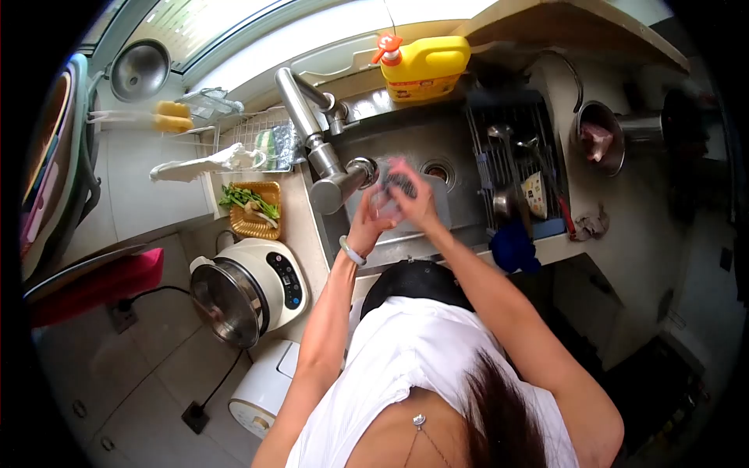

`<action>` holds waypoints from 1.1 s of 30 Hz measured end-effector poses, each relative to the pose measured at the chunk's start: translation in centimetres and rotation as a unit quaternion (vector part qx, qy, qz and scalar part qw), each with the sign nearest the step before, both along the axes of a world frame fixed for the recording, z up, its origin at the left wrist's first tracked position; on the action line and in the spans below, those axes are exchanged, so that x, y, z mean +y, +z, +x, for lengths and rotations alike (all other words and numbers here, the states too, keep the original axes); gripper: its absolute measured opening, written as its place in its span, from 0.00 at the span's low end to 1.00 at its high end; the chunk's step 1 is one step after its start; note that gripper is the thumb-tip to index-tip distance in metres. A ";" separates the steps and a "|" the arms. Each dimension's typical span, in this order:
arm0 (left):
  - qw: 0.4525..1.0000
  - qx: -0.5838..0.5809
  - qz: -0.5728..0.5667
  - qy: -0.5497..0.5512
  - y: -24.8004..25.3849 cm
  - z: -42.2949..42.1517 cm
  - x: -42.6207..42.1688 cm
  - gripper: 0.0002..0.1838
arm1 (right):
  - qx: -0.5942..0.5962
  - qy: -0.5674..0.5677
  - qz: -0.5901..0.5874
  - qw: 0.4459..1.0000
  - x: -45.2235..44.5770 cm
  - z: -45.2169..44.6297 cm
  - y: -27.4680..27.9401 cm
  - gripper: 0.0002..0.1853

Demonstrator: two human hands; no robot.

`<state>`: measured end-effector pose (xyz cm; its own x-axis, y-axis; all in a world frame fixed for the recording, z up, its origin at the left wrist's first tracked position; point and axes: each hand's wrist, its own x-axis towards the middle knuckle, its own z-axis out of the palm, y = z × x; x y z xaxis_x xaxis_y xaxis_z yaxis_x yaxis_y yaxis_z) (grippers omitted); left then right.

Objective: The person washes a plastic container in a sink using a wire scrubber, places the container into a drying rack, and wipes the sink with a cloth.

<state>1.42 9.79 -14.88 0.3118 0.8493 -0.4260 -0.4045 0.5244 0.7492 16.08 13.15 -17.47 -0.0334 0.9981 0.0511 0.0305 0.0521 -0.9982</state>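
Likely for catching drips, hands meet over sink, near faucet. Left hand fingers grasp clear item, blurred; right hand fingers grip dark pad against it. Yellow jug behind sink; utensil rack crowds sink's right end; greens left of sink.

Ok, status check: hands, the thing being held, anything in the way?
Left hand and right hand close together over the sink. Both on a blurred item, identity unclear. Faucet crowding the left hand.
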 end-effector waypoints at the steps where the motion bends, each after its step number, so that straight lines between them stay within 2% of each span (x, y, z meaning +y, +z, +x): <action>1: 1.000 0.029 0.006 -0.008 -0.5 -0.1 0.0 0.44 | -0.029 0.048 0.036 0.998 -0.8 -0.2 1.0 0.16; 2: 0.982 0.139 0.127 -0.023 -2.2 -0.1 -0.2 0.45 | -0.044 0.062 0.093 0.993 -1.5 -0.7 1.8 0.14; 3: 0.982 0.140 0.122 -0.023 -1.9 0.1 -0.2 0.45 | -0.043 0.064 0.088 0.993 -1.3 -0.6 1.9 0.14; 5: 1.000 0.001 -0.025 -0.016 -0.2 0.4 -0.1 0.46 | 0.044 -0.009 -0.028 0.999 0.4 0.0 1.5 0.16; 6: 0.999 -0.046 -0.011 -0.026 0.0 0.8 -0.3 0.44 | 0.008 -0.072 -0.080 0.994 1.6 0.8 1.2 0.15; 7: 0.999 -0.046 -0.007 -0.028 0.3 0.8 -0.3 0.44 | 0.008 -0.074 -0.076 0.994 1.5 0.8 0.6 0.15; 9: 0.999 -0.037 -0.034 -0.016 0.6 1.0 0.0 0.45 | -0.015 -0.058 -0.023 0.998 0.8 0.7 -0.8 0.15; 11: 1.000 -0.004 -0.020 -0.021 -0.1 0.8 0.2 0.46 | -0.045 0.010 0.086 0.995 -0.7 -0.4 2.2 0.16; 13: 0.998 0.051 0.043 -0.002 -0.4 1.0 0.1 0.46 | -0.045 -0.006 0.086 0.995 -0.3 -0.6 2.2 0.16; 14: 0.999 0.022 0.013 -0.048 -0.2 0.5 0.2 0.46 | -0.045 -0.007 0.084 0.995 0.4 -0.3 2.1 0.16; 16: 0.999 0.007 0.018 -0.026 -0.3 1.3 -0.3 0.46 | 0.067 -0.110 -0.163 0.978 2.4 0.4 1.4 0.15; 17: 1.000 -0.007 0.020 -0.006 -0.3 1.5 -0.5 0.45 | 0.068 -0.112 -0.160 0.978 2.4 0.2 1.1 0.15; 19: 1.000 -0.019 0.001 -0.015 -0.1 1.3 0.2 0.45 | -0.004 -0.091 -0.071 0.993 2.1 -0.5 1.7 0.14; 21: 0.986 0.154 0.062 -0.033 0.0 1.1 -0.2 0.46 | -0.013 -0.084 -0.015 0.996 1.6 -1.4 2.1 0.14; 23: 0.992 0.111 0.055 -0.027 0.3 0.8 -0.5 0.45 | 0.024 -0.094 -0.038 0.995 2.3 -1.0 2.5 0.15; 24: 0.996 0.066 0.051 -0.019 0.6 0.7 -0.6 0.45 | 0.008 -0.121 -0.100 0.988 2.7 -0.3 1.9 0.15; 25: 0.998 0.021 0.051 -0.010 0.9 0.8 -0.3 0.44 | -0.008 -0.147 -0.157 0.977 3.3 0.7 0.6 0.16; 26: 0.998 0.012 0.065 -0.011 1.7 0.8 -0.1 0.42 | 0.015 -0.187 -0.176 0.966 3.2 1.7 -3.0 0.17; 27: 0.998 0.011 0.066 -0.011 1.8 0.7 -0.3 0.42 | -0.006 -0.189 -0.209 0.960 2.9 2.9 -4.2 0.17; 29: 0.996 0.039 0.070 -0.036 1.9 0.7 -0.6 0.40 | 0.124 -0.213 -0.278 0.928 2.4 4.3 -6.9 0.19; 31: 0.996 0.026 0.080 -0.026 1.0 0.9 -1.0 0.39 | 0.228 -0.220 -0.334 0.888 2.8 5.3 -6.8 0.21; 33: 0.995 0.012 0.093 -0.017 0.4 0.9 -1.0 0.39 | 0.251 -0.216 -0.332 0.883 3.5 6.4 -7.0 0.20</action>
<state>2.29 8.82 -14.47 0.3342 0.9032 -0.2692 -0.3697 0.3884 0.8441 22.52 16.60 -24.44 0.2183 0.7269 -0.6511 -0.5514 -0.4586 -0.6969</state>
